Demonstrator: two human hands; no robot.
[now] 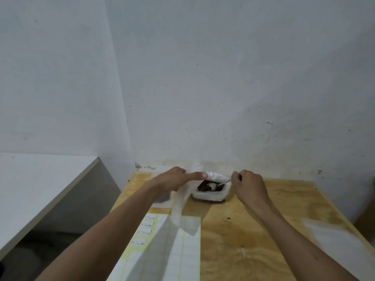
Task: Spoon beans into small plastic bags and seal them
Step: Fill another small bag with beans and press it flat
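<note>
Label sheet (172, 250) nearest; left fingers (199, 175) pinch bag (180, 207) beside beans (209, 187).

Plywood table (253, 230) against a scuffed white wall (203, 88); label sheet (172, 250) near its front-left edge.

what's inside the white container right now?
The white container holds dark beans and a pale spoon bowl, whose handle runs into the right hand. The bag held by the left hand covers the container's left edge; bean depth can't be seen.
</note>
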